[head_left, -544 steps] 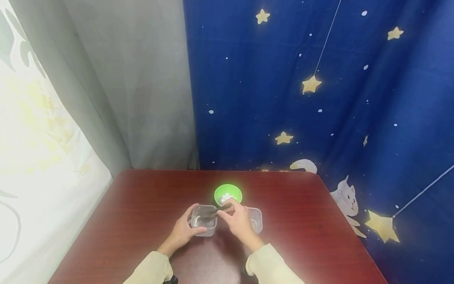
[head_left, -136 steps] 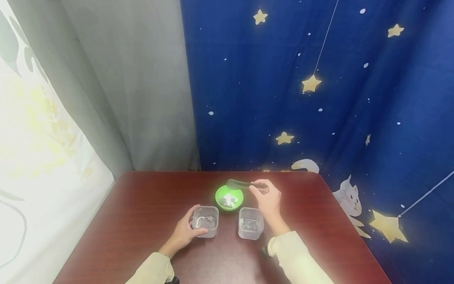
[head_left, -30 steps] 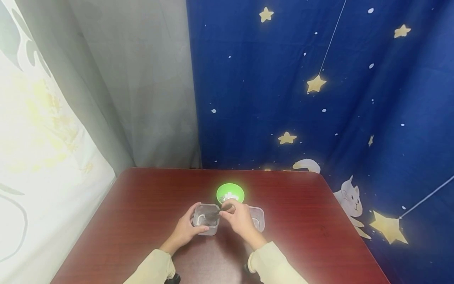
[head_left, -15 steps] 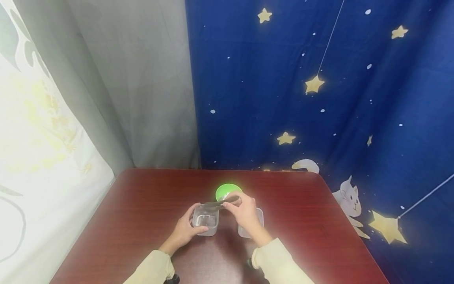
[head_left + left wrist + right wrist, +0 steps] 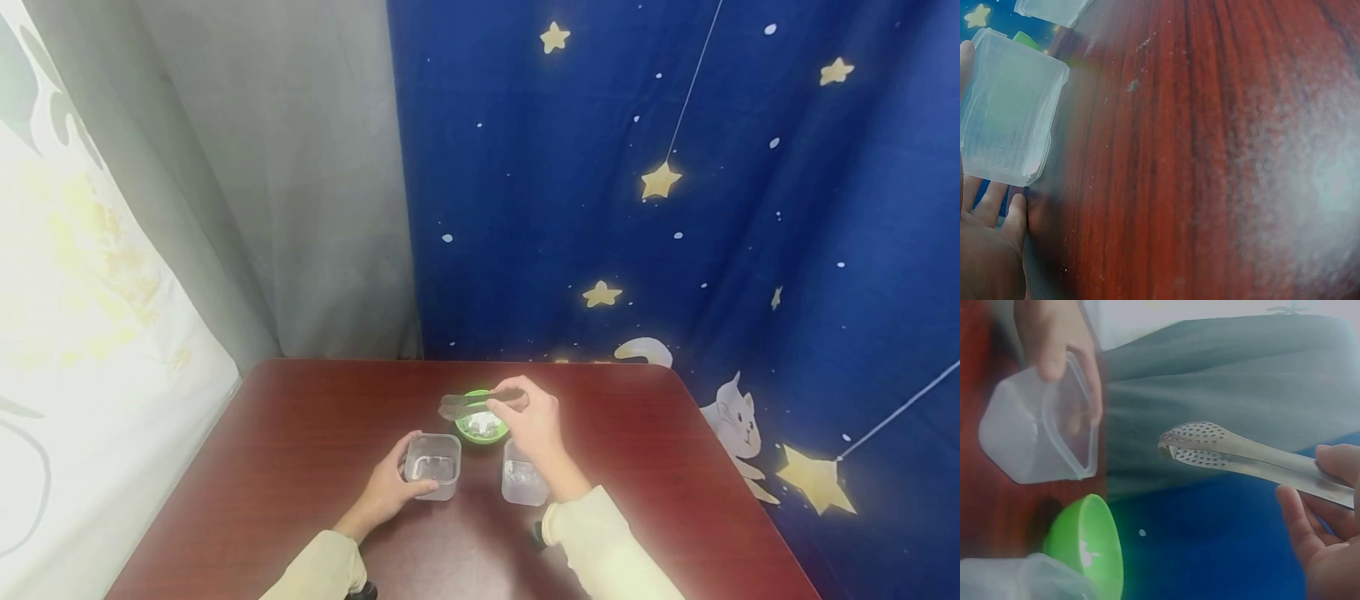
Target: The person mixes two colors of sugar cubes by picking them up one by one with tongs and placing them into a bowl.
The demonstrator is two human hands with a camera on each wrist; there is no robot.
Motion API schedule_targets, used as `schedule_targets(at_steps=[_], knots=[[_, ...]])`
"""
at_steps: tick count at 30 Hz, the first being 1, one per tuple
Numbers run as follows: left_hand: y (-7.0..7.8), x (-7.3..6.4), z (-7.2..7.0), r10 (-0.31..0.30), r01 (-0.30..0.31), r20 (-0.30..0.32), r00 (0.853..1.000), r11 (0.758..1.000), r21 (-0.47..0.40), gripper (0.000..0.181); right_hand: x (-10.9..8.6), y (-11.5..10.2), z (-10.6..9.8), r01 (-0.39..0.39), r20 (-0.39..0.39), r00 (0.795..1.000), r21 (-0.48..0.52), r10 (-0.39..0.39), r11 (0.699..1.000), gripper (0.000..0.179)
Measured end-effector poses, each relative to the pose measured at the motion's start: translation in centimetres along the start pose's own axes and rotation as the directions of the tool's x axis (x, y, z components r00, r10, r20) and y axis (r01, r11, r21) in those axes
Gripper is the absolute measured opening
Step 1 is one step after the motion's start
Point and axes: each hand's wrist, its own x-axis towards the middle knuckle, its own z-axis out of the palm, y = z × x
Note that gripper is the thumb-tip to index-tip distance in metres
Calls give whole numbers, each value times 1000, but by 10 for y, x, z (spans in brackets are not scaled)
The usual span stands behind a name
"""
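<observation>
My left hand (image 5: 390, 483) grips a clear square plastic container (image 5: 433, 467) by its side, thumb along the near edge. The left wrist view shows that container's wall (image 5: 1010, 119) with fingers beneath it. My right hand (image 5: 534, 421) holds metal tongs (image 5: 472, 403) above a green bowl (image 5: 459, 433), their tips pointing left past its rim. In the right wrist view the tongs (image 5: 1260, 461) have perforated heads, nearly together, with a small pale bit at the tip. White pieces (image 5: 482, 425) lie in the bowl. Under my right wrist stands a second clear container (image 5: 517, 496).
A dark red wooden table (image 5: 322, 417) carries everything, its far edge against a grey curtain (image 5: 330, 250) and a blue starry curtain (image 5: 525, 208). Pale fabric (image 5: 97, 292) hangs along the left side.
My right hand has lifted the tongs out of the left container and moved them up and away, over the green bowl. The left hand stays on its container.
</observation>
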Motion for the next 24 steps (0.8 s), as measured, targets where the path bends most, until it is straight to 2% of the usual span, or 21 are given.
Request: schedule_targets(at_steps=[10, 24], knots=[[1, -1, 1, -5, 5, 3, 1000, 1000, 8, 97, 14, -2, -10, 60, -75, 996, 36, -57, 998, 19], [0, 1, -1, -8, 8, -3, 1000, 999, 38, 98, 24, -2, -15, 71, -115, 991, 63, -64, 995, 18]])
